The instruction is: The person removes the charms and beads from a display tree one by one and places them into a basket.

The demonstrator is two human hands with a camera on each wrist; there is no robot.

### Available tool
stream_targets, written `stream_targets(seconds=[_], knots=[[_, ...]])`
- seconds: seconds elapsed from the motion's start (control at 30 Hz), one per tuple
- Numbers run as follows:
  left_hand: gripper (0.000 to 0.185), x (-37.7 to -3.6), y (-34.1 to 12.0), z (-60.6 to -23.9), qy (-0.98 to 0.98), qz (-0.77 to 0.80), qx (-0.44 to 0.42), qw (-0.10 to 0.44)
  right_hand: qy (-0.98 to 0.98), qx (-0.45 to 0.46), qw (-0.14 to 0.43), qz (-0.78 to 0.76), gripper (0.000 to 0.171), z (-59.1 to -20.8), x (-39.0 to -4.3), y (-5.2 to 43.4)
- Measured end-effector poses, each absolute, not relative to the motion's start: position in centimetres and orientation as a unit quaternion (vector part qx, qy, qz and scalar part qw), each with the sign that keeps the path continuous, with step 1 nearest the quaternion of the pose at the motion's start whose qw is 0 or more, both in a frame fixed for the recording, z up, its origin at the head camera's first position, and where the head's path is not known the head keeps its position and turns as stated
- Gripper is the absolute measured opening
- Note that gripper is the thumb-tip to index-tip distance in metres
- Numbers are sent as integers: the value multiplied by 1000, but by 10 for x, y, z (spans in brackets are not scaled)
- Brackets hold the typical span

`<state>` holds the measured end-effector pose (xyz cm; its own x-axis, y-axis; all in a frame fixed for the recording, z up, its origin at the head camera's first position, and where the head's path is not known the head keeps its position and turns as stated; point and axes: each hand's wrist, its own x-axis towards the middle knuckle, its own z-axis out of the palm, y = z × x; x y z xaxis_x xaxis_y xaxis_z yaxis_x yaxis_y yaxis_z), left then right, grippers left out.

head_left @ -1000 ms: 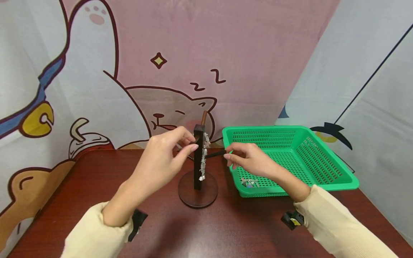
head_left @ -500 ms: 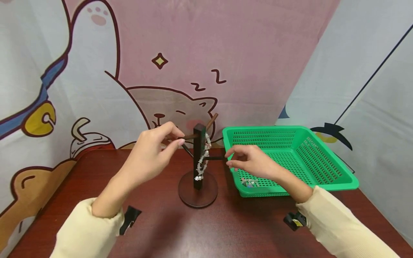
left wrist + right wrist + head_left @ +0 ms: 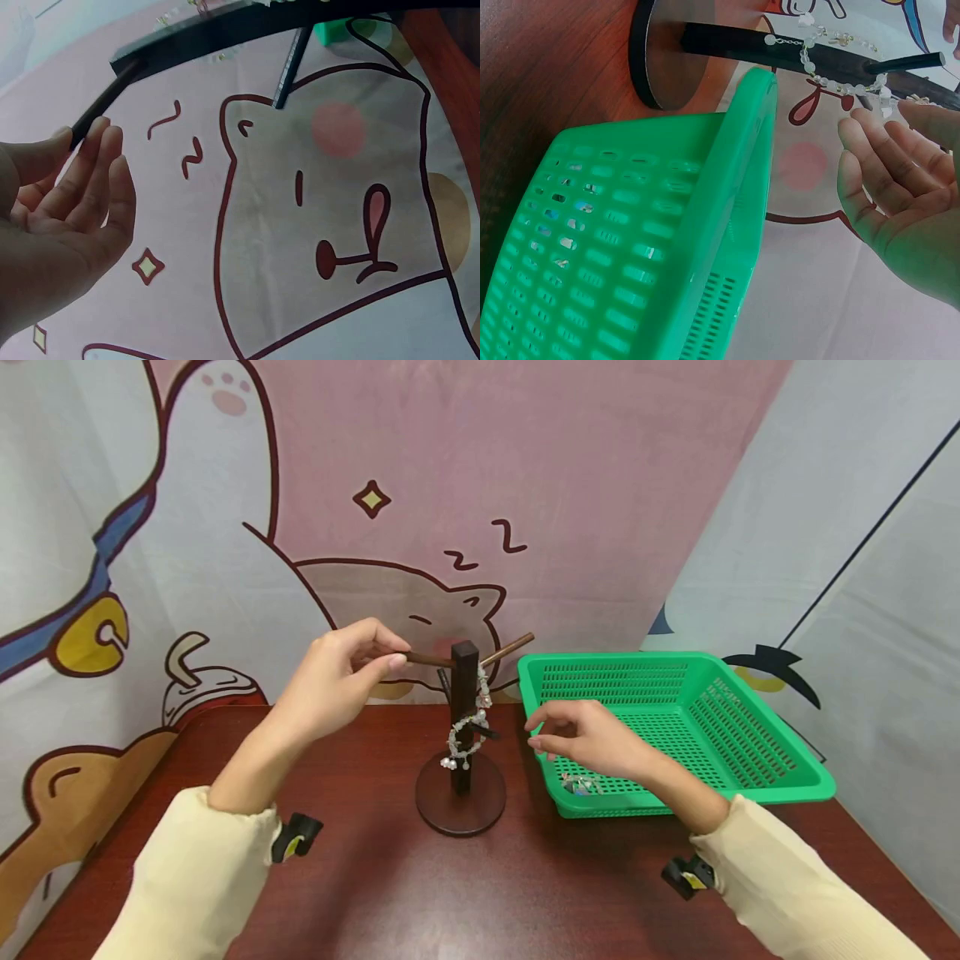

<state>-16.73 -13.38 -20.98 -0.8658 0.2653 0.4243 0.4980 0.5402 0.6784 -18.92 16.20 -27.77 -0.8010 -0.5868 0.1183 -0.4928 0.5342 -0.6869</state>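
- On the table [image 3: 360, 885], a dark stand [image 3: 463, 693] is standing upright between the two hands, and a bead bracelet [image 3: 453, 740] is hanging from its lower peg [image 3: 906, 63].
- The left hand [image 3: 330, 677] is pinching the end of a long peg [image 3: 430, 658] near the top.
- The right hand [image 3: 592, 739] is holding nothing; its fingers are bending loosely beside the green basket [image 3: 615, 658].
- For doing this well, I am thinking the left hand should be pinching softly and moving the peg slowly and level, so the stand isn't tipping.
- The right hand is probably doing best by waiting clear of the beads, as a bump could be sending the bracelet off.
- The head view is showing both hands well apart, the round base [image 3: 461, 817], and shiny things [image 3: 581, 785] lying inside the basket.
- The left wrist view is showing the other fingers lying loose below the pinch.
- The right wrist view is showing the peg tip poking out past the loop, and a tiny round charm [image 3: 770, 40] dangling.
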Motion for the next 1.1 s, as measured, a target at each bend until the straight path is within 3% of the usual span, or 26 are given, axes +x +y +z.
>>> stream_targets(seconds=[0.57, 1.1], knots=[[13, -197, -145, -204, -859, -451, -230, 69, 858, -326, 74, -390, 11, -282, -191, 152], [17, -193, -143, -207, -868, -451, -187, 96, 872, -340, 33, -352, 13, -289, -196, 132]])
